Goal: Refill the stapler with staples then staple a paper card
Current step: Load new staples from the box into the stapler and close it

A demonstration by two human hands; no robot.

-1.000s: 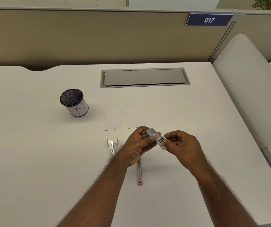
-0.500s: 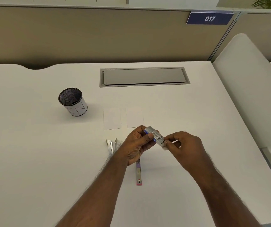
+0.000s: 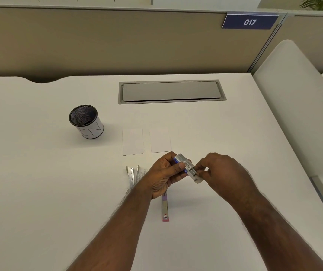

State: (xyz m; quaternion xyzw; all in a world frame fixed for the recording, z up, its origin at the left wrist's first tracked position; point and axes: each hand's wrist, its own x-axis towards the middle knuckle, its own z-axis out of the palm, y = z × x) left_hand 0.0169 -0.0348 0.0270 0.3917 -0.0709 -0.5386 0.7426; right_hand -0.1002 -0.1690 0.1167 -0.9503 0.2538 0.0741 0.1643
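My left hand [image 3: 164, 175] grips a small blue and silver staple box [image 3: 184, 164] above the desk. My right hand [image 3: 221, 173] pinches the box's inner tray [image 3: 196, 176], which sticks out at the lower right end. The stapler [image 3: 165, 209] lies opened flat on the desk beneath my left hand, with its pink-tipped end toward me and its far part [image 3: 131, 174] showing left of my wrist. Two white paper cards [image 3: 133, 141] [image 3: 160, 140] lie side by side just beyond my hands.
A black mesh pen cup [image 3: 86, 122] with a white label stands at the left. A grey cable hatch [image 3: 171, 91] is set into the white desk [image 3: 39, 182] farther back. A beige partition rises behind, and a white divider [image 3: 293, 104] borders the right.
The inner tray has slid further out of the staple box under my right hand's pull. Both hands stay in about the same spot above the stapler.
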